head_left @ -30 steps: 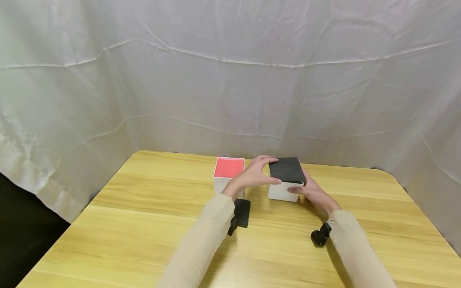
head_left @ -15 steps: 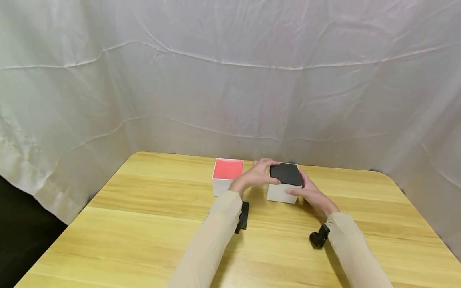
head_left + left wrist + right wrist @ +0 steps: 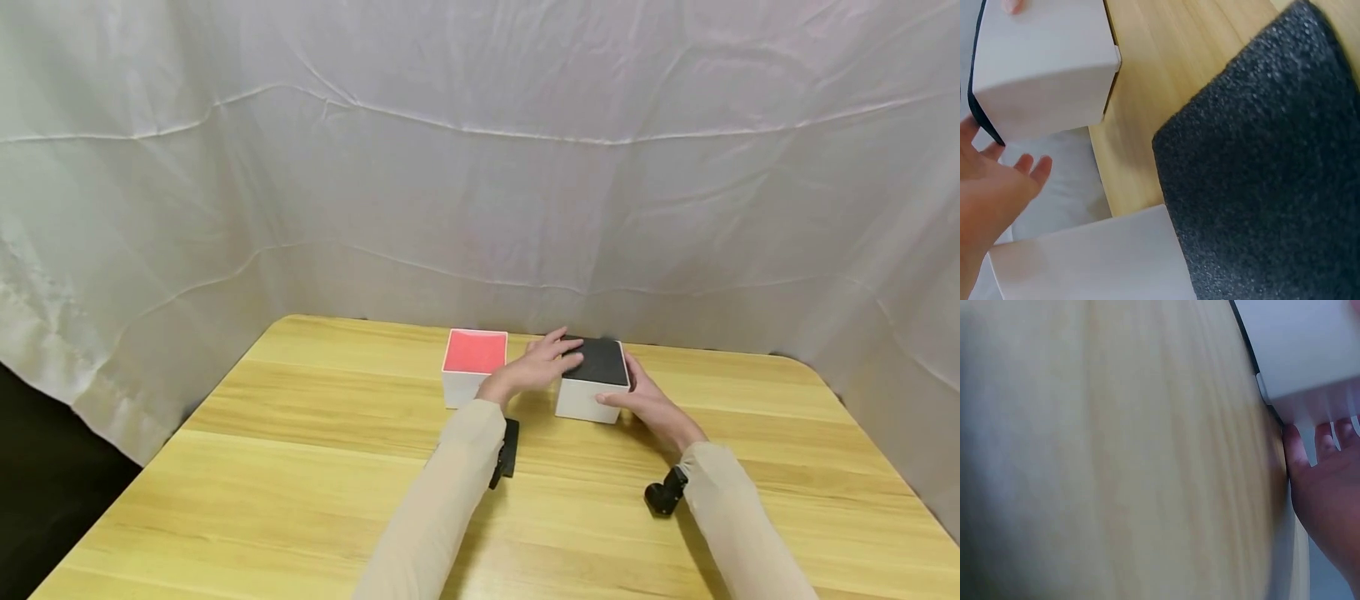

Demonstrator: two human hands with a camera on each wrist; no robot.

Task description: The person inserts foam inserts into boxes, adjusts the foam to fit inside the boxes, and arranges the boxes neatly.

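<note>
Left hand (image 3: 534,369) lies with straight fingers on the black foam (image 3: 597,362), which sits as a lid on the white box (image 3: 588,399). The right hand (image 3: 649,402) holds the near right side of this box, its fingers against the wall; how much they curl I cannot tell well, but they seem to steady it.

From large to small: the table (image 3: 300,467) carries everything. The white box stands at the far middle of the table. Just beside it, on the left, stands a second box (image 3: 472,380) with a pink top, apart by a small gap. A second black foam piece (image 3: 1266,187) lies on the table under the left forearm, near the boxes.

I judge that the step in hand is pressing the foam flat into the box top. The next move asks for even pressure over all corners while the other hand keeps the box from sliding.
</note>
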